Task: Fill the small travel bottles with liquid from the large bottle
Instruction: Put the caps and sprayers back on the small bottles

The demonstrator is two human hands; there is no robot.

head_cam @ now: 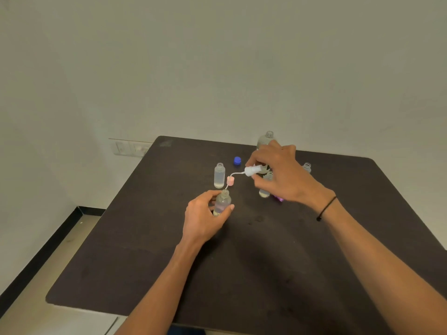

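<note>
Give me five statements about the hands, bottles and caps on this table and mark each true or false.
1. The left hand grips a small bottle. True.
2. The right hand holds a blue cap. False: it pinches a white spray pump; the blue cap lies on the table.
3. The pump's thin tube reaches toward the held bottle's neck. True.
4. The large bottle is capped. False: its neck is open.
5. A pink cap sits beside another small bottle. True.

Perhaps an office: bare wall (pixel 217 68), dark table (pixel 266 262).
</note>
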